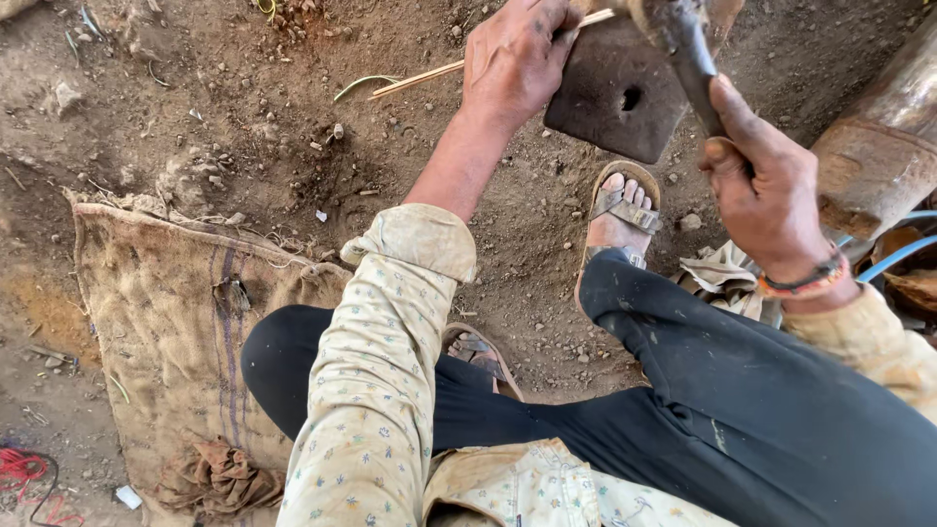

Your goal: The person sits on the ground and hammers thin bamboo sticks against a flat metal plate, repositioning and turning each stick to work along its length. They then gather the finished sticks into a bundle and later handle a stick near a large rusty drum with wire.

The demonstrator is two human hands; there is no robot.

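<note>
I see no labels, signs or screens here. The only thing of the packaging kind is a burlap sack point(185, 322) spread flat on the dirt to my left, under and beside my folded leg. It is roughly rectangular, coarse tan weave, soiled, with a few faded purple stripes running down its length and frayed edges at the top. A crumpled brown rag point(220, 476) lies on its near end.

bare dirt floor point(244, 117) with pebbles, worn burlap sack point(166, 322) spread at left, crumpled rag point(220, 478), red cord point(24, 473), daylight
</note>
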